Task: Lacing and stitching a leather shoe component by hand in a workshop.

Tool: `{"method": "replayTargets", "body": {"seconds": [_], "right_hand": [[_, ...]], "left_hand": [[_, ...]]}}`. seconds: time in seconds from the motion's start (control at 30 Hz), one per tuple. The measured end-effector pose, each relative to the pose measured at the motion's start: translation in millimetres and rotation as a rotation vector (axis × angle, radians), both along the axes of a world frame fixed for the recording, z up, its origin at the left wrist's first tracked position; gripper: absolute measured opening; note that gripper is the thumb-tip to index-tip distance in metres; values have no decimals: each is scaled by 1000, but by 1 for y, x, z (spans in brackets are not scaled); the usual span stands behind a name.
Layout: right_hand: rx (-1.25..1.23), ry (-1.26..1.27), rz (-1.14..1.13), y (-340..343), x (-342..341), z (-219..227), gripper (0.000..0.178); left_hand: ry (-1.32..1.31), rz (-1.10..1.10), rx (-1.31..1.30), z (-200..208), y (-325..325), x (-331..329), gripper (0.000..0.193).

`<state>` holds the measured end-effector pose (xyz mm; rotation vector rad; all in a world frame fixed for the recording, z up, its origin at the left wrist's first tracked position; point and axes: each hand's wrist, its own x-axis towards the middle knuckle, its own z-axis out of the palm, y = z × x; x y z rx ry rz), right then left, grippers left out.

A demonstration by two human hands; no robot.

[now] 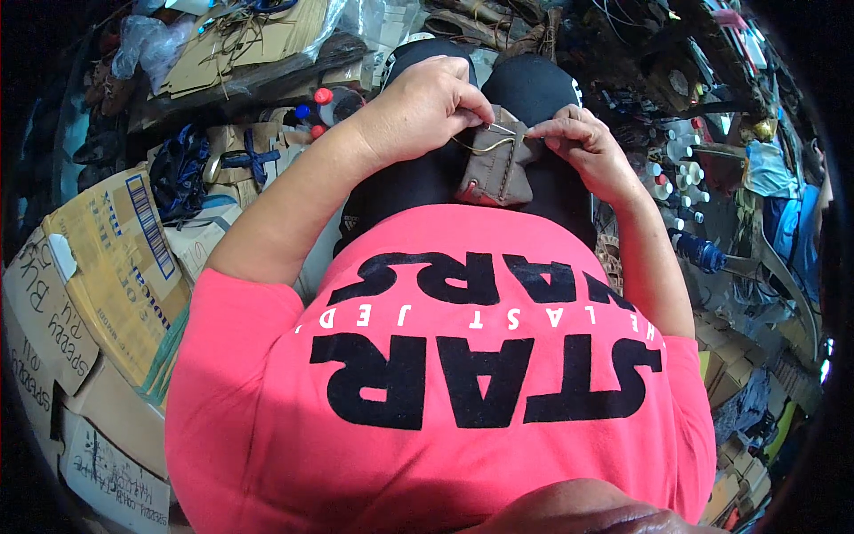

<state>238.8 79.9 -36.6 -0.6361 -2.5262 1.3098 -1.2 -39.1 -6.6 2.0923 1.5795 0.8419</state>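
Note:
A small brown leather piece (pixel 498 169) with a stitched seam rests on my dark-clad lap between my knees. My left hand (pixel 436 100) is at its upper left, thumb and fingertips pinched on a thin, pale, needle-like piece (pixel 503 129) that spans toward the right fingers. Below it a yellowish thread (pixel 494 147) curves loosely over the leather. At the leather's upper right edge, my right hand (pixel 580 147) has its thumb and index finger pressed together; what they pinch is too small to make out.
Cardboard boxes (pixel 116 258) are stacked at my left. Bottles with red and blue caps (pixel 336 107) stand beyond my left forearm. Several small capped bottles (pixel 680 169) and a blue bottle (pixel 698 251) lie at the right. Flat cardboard sheets (pixel 245 49) lie at the far left.

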Motion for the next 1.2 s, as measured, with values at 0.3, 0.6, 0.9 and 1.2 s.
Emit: {"method": "replayTargets", "body": {"seconds": [0.3, 0.6, 0.9, 1.2], "right_hand": [[-99, 49, -25, 1, 2, -10, 35], [-246, 94, -12, 5, -1, -21, 27], [-307, 130, -194, 9, 9, 2, 22], [241, -107, 20, 13, 5, 22, 14]], "left_hand": [[139, -50, 103, 5, 2, 11, 11], [-482, -225, -432, -25, 33, -9, 15], [-106, -135, -242, 0, 12, -7, 20], [30, -63, -126, 3, 9, 1, 18]]}}
